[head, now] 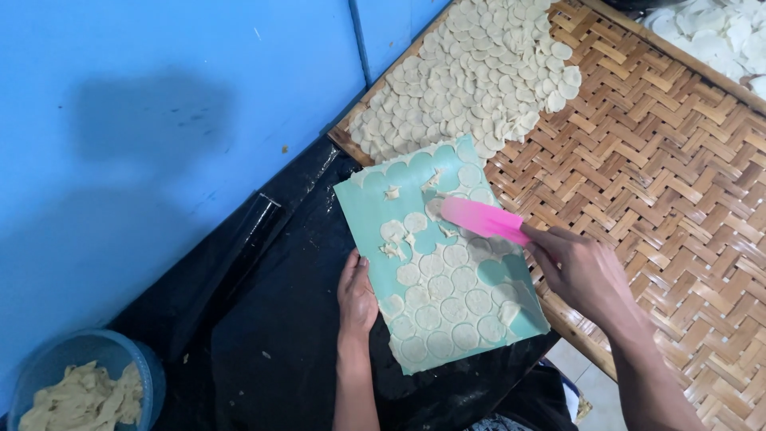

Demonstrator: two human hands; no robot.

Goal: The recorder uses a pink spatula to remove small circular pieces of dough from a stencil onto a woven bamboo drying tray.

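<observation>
left hand: laid flat, palm down, fingers extended far, forearm raised from the near edge; right hand: fingers curled shut in a grip, knuckles up, pointed left; forearm angled in from the near right

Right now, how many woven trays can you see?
2. One big woven tray lies under the right hand, partly covered with dough rounds. A second tray shows at the top right corner, mostly cut off.
</observation>
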